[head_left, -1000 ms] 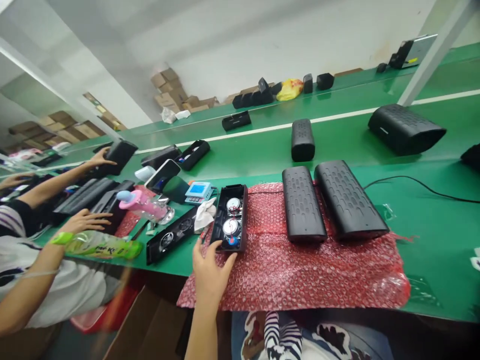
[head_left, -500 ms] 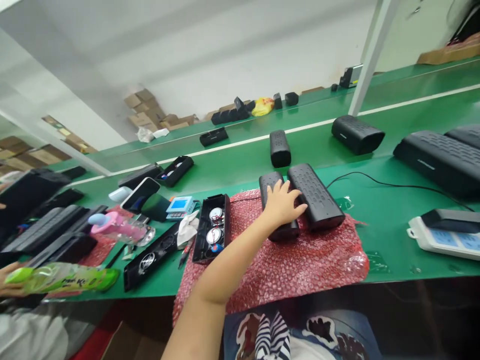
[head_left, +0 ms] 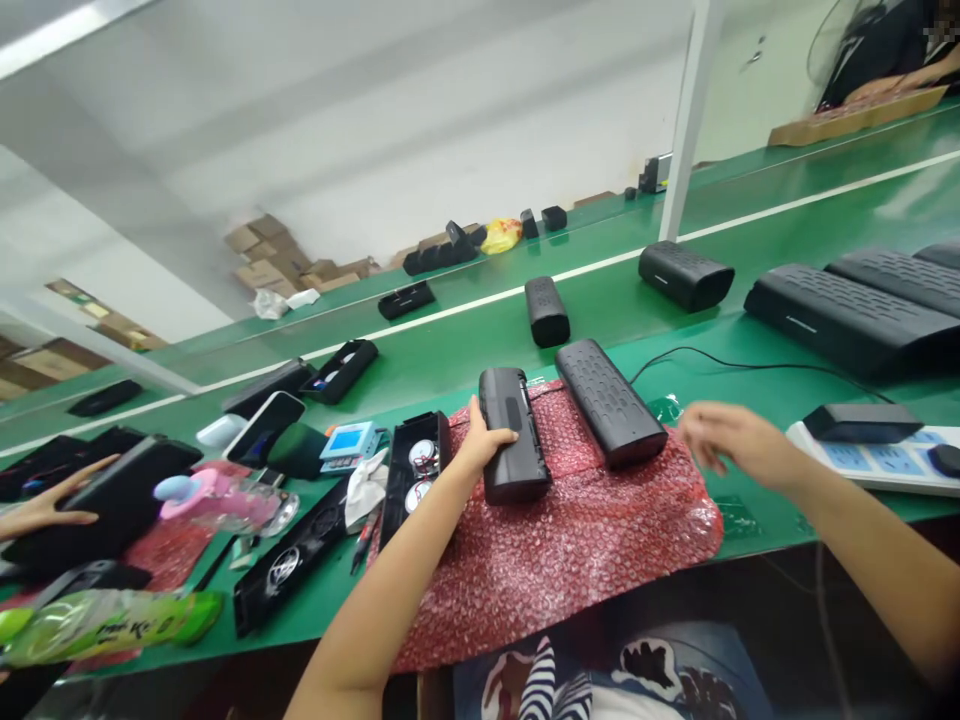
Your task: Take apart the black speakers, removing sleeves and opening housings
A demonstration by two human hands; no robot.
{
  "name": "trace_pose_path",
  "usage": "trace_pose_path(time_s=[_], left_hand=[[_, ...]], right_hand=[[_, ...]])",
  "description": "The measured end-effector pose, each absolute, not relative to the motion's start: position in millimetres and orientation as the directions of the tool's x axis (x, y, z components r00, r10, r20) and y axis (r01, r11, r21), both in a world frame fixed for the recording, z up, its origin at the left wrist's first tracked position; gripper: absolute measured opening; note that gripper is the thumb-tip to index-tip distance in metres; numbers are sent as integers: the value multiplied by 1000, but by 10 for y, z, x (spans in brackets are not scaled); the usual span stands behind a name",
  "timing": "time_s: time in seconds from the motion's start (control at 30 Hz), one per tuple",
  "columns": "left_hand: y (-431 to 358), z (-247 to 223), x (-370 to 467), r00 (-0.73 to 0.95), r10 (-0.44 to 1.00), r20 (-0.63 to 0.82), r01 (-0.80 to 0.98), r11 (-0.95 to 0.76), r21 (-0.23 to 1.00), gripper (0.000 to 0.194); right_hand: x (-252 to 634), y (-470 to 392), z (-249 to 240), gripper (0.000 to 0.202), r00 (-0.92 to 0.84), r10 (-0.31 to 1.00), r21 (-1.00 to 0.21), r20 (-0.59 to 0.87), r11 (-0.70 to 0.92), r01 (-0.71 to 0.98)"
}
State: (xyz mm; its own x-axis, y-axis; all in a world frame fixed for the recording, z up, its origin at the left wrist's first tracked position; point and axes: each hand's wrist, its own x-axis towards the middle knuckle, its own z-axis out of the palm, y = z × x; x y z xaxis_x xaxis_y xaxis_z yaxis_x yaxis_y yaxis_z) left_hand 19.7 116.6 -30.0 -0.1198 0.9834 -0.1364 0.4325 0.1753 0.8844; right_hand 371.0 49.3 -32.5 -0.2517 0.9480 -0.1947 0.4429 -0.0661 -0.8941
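My left hand (head_left: 484,440) grips a black speaker (head_left: 511,425) by its left side, thumb across its face, over red bubble wrap (head_left: 570,540). To the right, a second black speaker (head_left: 611,405) with a dimpled top lies on the wrap, its cable running off behind. My right hand (head_left: 712,437) hovers off the wrap's right edge, blurred, with its fingers partly curled; whether anything is between them cannot be made out. Left of my left hand sits an opened black case (head_left: 412,465) with round silver drivers, partly behind my forearm.
At the left are a pink bottle (head_left: 229,500), a green bottle (head_left: 112,625), a blue-screened device (head_left: 349,445) and another person's hand (head_left: 56,505) on a black case. A white power strip (head_left: 892,460) lies right; more speakers stand behind.
My left hand has gripped the left speaker, which is turned and shifted left, away from the other one. My right hand has come into view. The neighbouring person's hand is now on a black case.
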Motion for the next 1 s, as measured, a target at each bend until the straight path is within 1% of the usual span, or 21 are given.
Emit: trace_pose_path(time_s=[0.03, 0.07, 0.1, 0.17, 0.23, 0.3, 0.43, 0.57, 0.67, 0.77, 0.87, 1.0], left_hand=[[1158, -329, 165, -130, 978, -163, 368, 200, 908, 105], [1155, -353, 142, -133, 973, -191, 304, 223, 926, 102], [1155, -371, 123, -131, 967, -218, 246, 245, 938, 97], [1164, -392, 95, -125, 957, -262, 155, 280, 947, 84], [1177, -400, 74, -115, 950, -291, 87, 301, 950, 73], [1186, -402, 62, -107, 948, -301, 39, 306, 951, 67], [1182, -393, 67, -98, 946, -309, -17, 309, 951, 67], [1157, -365, 80, -92, 940, -328, -65, 323, 944, 68], [1142, -345, 82, -87, 933, -349, -91, 341, 935, 73], [1133, -335, 88, -89, 931, -354, -106, 345, 933, 78], [1127, -333, 102, -99, 928, -358, -111, 347, 931, 77], [1121, -338, 117, -125, 925, -359, -111, 347, 931, 71]], right_hand=[[3652, 773, -314, 30, -130, 980, -899, -153, -83, 431], [3566, 1040, -307, 27, 45, 993, -880, -105, -114, 461], [3458, 1271, -305, 25, 87, 990, -865, -109, -137, 483], [3215, 1577, -315, 24, 84, 986, -849, -145, -168, 501], [2989, 1669, -333, 26, 44, 985, -846, -167, -166, 506], [2810, 1617, -345, 32, 18, 987, -850, -157, -145, 506], [2554, 1422, -345, 52, -38, 987, -885, -156, -123, 449], [2368, 1338, -379, 65, -153, 964, -949, -218, -173, 263], [2294, 1337, -412, 67, -216, 938, -962, -270, -253, 103], [2278, 1357, -426, 69, -218, 918, -941, -332, -339, 7], [2280, 1374, -431, 73, -190, 912, -925, -364, -378, -39], [2272, 1400, -437, 74, -167, 904, -911, -395, -409, -58]])
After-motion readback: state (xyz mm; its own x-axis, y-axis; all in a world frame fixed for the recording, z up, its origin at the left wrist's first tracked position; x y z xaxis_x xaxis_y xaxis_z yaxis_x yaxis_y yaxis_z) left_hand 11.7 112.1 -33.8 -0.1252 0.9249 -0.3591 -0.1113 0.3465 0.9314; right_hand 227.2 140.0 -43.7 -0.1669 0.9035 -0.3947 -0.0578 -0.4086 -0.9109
